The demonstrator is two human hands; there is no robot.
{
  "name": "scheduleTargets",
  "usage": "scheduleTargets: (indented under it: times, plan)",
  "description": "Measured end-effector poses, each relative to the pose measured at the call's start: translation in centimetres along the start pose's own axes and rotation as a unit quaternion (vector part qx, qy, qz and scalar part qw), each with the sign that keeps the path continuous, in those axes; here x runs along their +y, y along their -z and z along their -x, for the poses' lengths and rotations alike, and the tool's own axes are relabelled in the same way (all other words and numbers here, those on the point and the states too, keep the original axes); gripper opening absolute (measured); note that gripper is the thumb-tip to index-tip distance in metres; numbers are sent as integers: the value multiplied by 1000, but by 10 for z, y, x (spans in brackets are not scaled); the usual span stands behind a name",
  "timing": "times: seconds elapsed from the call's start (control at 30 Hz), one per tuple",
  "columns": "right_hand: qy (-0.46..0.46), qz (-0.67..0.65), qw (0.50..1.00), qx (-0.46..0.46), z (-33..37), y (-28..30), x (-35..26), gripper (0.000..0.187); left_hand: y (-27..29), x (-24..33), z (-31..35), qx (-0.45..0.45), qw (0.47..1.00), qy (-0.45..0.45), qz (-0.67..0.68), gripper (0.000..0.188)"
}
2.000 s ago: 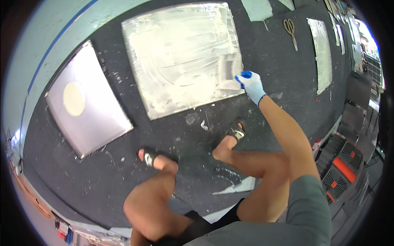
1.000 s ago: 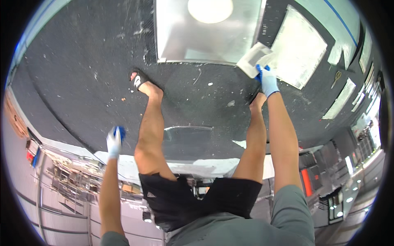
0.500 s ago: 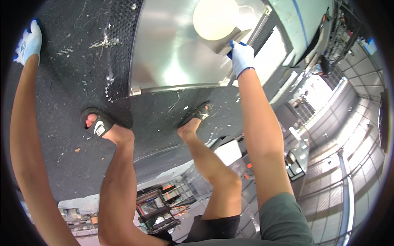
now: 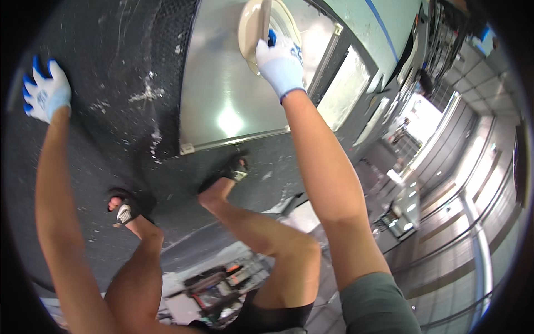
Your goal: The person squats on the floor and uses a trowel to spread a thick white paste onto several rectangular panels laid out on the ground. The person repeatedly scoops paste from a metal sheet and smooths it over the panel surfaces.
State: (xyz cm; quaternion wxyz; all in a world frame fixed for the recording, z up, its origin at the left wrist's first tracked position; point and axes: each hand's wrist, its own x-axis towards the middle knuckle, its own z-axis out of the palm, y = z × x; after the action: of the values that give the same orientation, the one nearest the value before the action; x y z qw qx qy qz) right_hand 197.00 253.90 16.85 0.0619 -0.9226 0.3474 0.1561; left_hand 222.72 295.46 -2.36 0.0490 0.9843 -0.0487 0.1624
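In the head view, 2 gloved hands show. The right hand [image 4: 281, 62] grips 1 flat spreading tool [image 4: 266, 21], its blade in the cream-coloured paste [image 4: 250, 28] near the far end of the metal panel [image 4: 214, 89]. The left hand [image 4: 49, 92] spreads its fingers, holding nothing, over the dark surface [image 4: 111, 72]; contact there is unclear. Beyond the panel's right edge lies 1 white-coated sheet [image 4: 346, 89].

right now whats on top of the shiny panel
A cream patch, with a flat tool over it in the right hand. Tool and hand hide part of the patch.
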Motion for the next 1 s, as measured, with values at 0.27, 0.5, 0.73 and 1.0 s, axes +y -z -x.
scheduleTargets:
  times: [0.27,0.5,0.73,1.0]
  plan:
    - [154,82,983,-55,103,-18,89,33,14,12,-8,-86,991,21,-100,65]
    - [146,-47,984,87,140,-58,159,36,93,152,-55,-75,965,-245,54,38]
    - [129,-197,965,112,154,-90,157,24,125,514,59,-34,746,-644,167,30]
    - [199,-231,945,121,151,-101,182,18,102,652,97,-3,704,-702,-109,31]
